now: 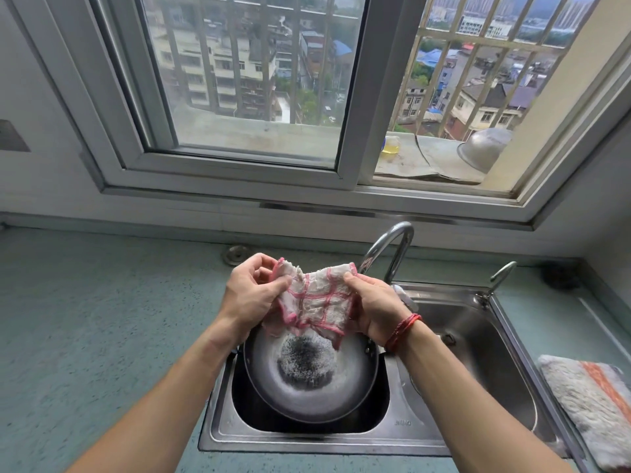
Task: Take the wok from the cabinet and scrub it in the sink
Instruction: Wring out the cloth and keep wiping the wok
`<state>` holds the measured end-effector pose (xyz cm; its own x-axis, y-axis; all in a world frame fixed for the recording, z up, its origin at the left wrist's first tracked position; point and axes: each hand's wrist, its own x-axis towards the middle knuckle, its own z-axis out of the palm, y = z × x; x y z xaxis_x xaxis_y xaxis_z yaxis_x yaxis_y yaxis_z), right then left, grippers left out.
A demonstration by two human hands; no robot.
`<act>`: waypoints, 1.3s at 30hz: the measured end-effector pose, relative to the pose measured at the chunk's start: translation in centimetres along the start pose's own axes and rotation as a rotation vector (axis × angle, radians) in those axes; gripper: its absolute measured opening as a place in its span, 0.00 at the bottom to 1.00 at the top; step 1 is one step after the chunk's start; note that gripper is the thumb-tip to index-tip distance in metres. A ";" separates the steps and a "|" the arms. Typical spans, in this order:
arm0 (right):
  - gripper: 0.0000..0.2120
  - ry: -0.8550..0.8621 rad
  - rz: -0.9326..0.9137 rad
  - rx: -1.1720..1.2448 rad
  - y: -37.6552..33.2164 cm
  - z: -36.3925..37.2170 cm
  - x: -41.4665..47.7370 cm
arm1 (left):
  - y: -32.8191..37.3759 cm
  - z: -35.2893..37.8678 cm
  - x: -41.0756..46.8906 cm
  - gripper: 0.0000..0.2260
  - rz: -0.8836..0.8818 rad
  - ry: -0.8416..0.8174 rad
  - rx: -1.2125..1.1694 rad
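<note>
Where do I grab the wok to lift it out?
Probably on its right: rivets on the wok rim there suggest a handle, hidden under the right hand holding the cloth. Come from the right. Its sides are round and smooth, so the bare rim gives a poor grip.

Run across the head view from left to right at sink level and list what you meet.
left hand → pink-checked cloth → right hand → small side tap → folded towel. The wok and main faucet overlap these, so they are left out.

wok (pixel 309 397): dark dull metal | sink (pixel 478 329): brushed steel | dishcloth (pixel 316 302): crinkled cloth | counter (pixel 102 319): speckled matt
</note>
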<state>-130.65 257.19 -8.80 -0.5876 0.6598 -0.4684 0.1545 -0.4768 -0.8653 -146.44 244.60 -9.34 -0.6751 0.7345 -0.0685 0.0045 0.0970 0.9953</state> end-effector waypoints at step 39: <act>0.22 -0.204 0.187 0.156 5.3 7.3 8.2 | -7.2 -6.4 3.5 0.09 -0.445 -0.115 -0.312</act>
<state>-140.47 255.84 -15.91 -0.7099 0.4296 -0.5580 0.1607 -0.6726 -0.7223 -153.49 242.18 -16.28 -0.4774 0.7383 -0.4765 -0.4934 0.2234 0.8406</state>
